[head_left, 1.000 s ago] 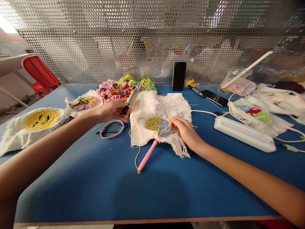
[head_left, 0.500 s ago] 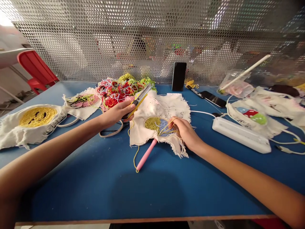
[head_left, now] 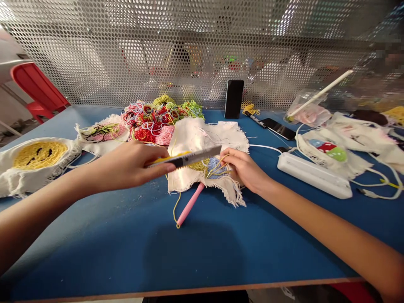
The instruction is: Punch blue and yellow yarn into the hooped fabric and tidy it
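Now the cutter (head_left: pixel 186 159) lies across the stitched circle (head_left: pixel 215 164), its blade pointing toward the right hand (head_left: pixel 246 169).

Half a second ago it slanted up toward the back of the counter (head_left: pixel 110 240); since then the left hand (head_left: pixel 126 166), closed around its handle, has swung it down nearly level, above the white cloth (head_left: pixel 189 132). The blade tip is near the fingers of the right hand, which has barely moved and pinches looped yellow yarn (head_left: pixel 223 159) over the blue stitching, the two hands apart. The pink-handled tool (head_left: pixel 190 206) still rests slanted at the cloth's front edge, and the tangled heap of yarn (head_left: pixel 150 120) sits behind the left hand.
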`<state>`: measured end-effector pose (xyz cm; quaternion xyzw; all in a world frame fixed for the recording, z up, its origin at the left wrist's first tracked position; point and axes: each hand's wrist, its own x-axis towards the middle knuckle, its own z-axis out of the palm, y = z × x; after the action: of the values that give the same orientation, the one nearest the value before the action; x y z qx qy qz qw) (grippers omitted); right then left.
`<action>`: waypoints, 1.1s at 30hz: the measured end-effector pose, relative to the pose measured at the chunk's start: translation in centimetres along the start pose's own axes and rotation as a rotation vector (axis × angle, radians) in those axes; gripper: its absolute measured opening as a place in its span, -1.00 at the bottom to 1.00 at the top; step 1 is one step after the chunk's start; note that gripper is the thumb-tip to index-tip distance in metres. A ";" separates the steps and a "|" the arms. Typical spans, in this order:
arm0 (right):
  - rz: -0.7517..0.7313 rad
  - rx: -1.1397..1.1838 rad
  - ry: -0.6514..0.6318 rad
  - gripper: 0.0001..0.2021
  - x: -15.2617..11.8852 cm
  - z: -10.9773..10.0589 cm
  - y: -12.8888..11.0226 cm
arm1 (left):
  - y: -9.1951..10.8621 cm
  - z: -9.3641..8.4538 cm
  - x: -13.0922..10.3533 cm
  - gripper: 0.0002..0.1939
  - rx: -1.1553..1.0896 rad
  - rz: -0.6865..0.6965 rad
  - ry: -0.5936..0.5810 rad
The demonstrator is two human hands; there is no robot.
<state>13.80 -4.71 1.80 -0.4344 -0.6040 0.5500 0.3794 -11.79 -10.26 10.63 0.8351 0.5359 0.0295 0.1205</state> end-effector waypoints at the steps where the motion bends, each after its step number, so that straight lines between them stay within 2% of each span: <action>1: -0.002 -0.004 0.002 -0.92 0.0 0.0 -0.1 | 0.4 0.0 -0.5 -0.59 0.069 0.036 -0.014; 5: -0.015 -0.016 0.022 -0.92 -0.1 0.1 -0.3 | 1.6 1.0 -1.3 -0.57 0.316 0.099 0.006; 10: -0.070 -0.019 0.116 -0.94 0.0 0.4 -0.3 | 2.9 2.2 -1.1 -0.48 0.589 0.050 0.099; 14: -0.164 -0.045 0.151 -0.93 -0.2 0.7 0.0 | 3.6 2.6 -0.6 -0.46 0.652 0.019 0.112; 18: -0.290 -0.147 0.260 -0.75 -0.7 1.0 0.9 | 3.9 2.8 -0.2 -0.45 0.705 -0.043 0.175; 20: -0.288 -0.245 0.287 -0.70 -0.9 1.2 1.2 | 4.0 2.7 -0.1 -0.46 0.724 -0.054 0.207; 25: -0.236 -0.472 0.162 -0.74 -1.2 2.0 0.8 | 3.8 2.5 -0.2 -0.46 0.757 -0.038 0.276; 29: -0.198 -0.444 0.071 -0.66 -1.2 2.7 0.0 | 4.0 2.4 0.0 -0.47 0.750 -0.046 0.282; 33: -0.133 -0.411 0.063 -0.65 -1.1 2.9 -0.3 | 4.4 2.3 0.3 -0.48 0.764 -0.042 0.286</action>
<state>11.41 -6.72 1.78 -0.4789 -0.7186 0.3752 0.3370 -7.38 -12.11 9.35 0.7961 0.5367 -0.0583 -0.2736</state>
